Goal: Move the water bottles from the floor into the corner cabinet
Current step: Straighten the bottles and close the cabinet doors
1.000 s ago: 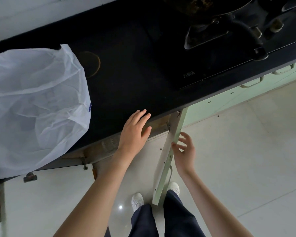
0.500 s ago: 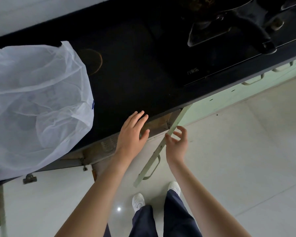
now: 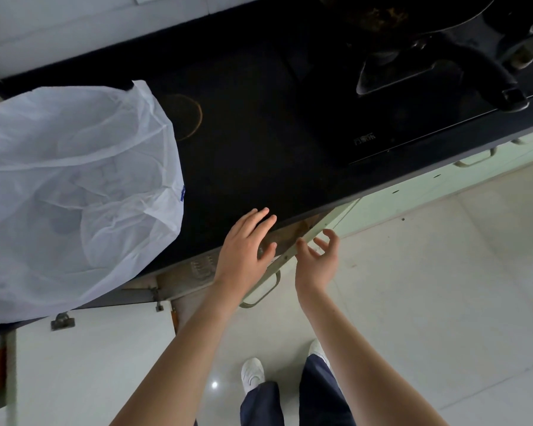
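- The left hand (image 3: 246, 244) lies flat, fingers spread, on the front edge of the black table (image 3: 253, 124), holding nothing.
- The right hand (image 3: 317, 259) is open with curled fingers, its thumb touching the edge of the pale green cabinet door (image 3: 285, 256), which stands partly open below the table edge.
- A white plastic bag (image 3: 68, 186) sits on the table, left of the left hand.
- No water bottles can be seen.

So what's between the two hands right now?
In the head view, the pale green cabinet door runs edge-on between the left hand and the right hand; its handle hangs below.
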The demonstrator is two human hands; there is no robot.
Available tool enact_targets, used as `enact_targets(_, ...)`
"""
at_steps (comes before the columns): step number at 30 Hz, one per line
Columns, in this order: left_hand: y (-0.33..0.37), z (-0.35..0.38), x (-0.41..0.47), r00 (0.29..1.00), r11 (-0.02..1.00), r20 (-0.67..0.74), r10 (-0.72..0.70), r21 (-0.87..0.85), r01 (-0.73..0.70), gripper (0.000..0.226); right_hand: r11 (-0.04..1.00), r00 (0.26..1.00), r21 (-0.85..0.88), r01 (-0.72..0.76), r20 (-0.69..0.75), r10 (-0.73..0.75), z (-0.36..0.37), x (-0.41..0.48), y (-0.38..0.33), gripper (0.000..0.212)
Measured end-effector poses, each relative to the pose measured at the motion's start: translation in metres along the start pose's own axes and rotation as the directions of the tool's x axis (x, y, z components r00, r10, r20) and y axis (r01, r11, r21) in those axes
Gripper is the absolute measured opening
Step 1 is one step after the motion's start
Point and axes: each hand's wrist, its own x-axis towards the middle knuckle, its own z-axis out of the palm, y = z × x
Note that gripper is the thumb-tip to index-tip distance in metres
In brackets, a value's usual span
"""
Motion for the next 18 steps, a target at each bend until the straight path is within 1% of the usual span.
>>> enact_targets(5, 0.000, 0.001, 0.000, 1.000, 1.000, -0.014, -0.002, -0.020, 0.002, 0.049, 0.995, 0.997, 0.088, -0.043, 0.074, 0.037, 0.002, -0.001, 0.002, 0.057)
enact_targets(18, -0.004, 0.007, -0.001, 0.998, 0.999, -0.060, 0.002, -0.043, -0.004, 0.047, 0.977, 0.996, 0.210, -0.022, 0.086, 0.004, 0.023, 0.004, 0.001, 0.053)
